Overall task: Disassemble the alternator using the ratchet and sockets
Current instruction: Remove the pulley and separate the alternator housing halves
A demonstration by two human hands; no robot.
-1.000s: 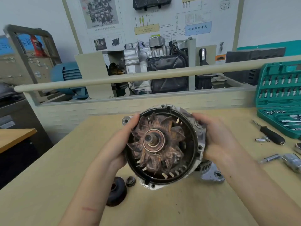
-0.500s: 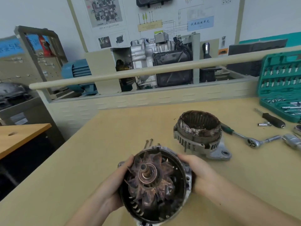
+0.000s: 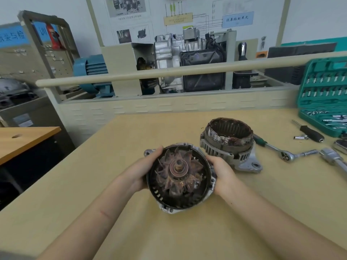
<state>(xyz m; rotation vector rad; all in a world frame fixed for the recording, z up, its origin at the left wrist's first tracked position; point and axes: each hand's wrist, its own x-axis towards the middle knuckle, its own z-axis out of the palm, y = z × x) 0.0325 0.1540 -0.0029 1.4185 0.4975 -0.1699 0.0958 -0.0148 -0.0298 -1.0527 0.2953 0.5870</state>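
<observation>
The alternator is in two parts. I hold the front housing with the rusty rotor [image 3: 180,177] over the table, open side toward me. My left hand [image 3: 144,166] grips its left rim and my right hand [image 3: 221,173] grips its right rim. The other half, the rear housing with the copper stator windings [image 3: 230,141], stands on the table just behind my right hand. A ratchet [image 3: 272,148] with a green handle lies right of it.
An open green socket case [image 3: 324,102] sits at the table's back right. A black-handled driver [image 3: 309,131], a small socket [image 3: 300,137] and a chrome tool [image 3: 334,158] lie near the right edge. A beige rail [image 3: 169,72] and engine display stand behind the table.
The housing with the rotor has come away from the stator half, which now stands on the table. I lowered the rotor half toward me, then raised it slightly. The view shifted.
</observation>
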